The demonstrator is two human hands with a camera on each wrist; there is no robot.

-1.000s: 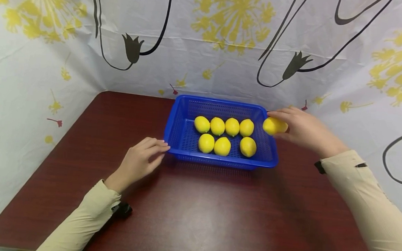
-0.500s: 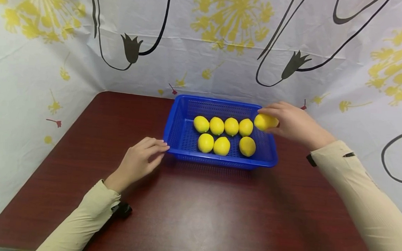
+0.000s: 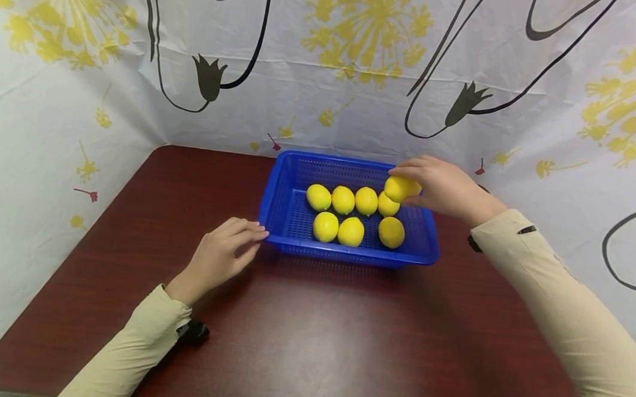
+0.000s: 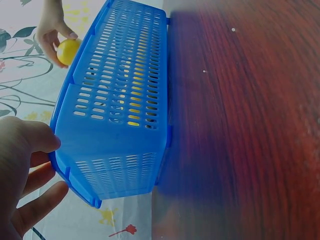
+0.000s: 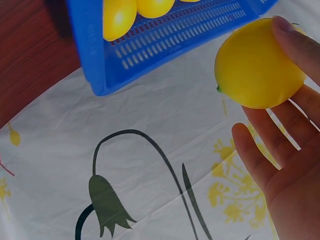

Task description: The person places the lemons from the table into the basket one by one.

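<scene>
A blue plastic basket [image 3: 347, 252] with slotted walls stands near the table's back edge. Several yellow lemons [image 3: 325, 226] lie inside it in two rows. My right hand [image 3: 441, 184] holds another lemon [image 3: 402, 189] between thumb and fingers, above the basket's back right part. In the right wrist view that lemon [image 5: 260, 65] has a small green tip, with the thumb on one side and fingers beneath. At the basket's front left corner my left hand [image 3: 223, 250] pinches the rim; in the left wrist view its thumb lies on the rim [image 4: 62, 107], other fingers spread below.
The dark red-brown table [image 3: 311, 336] stretches in front of and left of the basket. Behind it hangs a white cloth [image 3: 300, 119] with yellow and dark flower prints, close to the basket's back side.
My right hand has carried its lemon leftward, from beside the basket's right rim to over the lemons at the back right. The left hand and the basket have stayed in place.
</scene>
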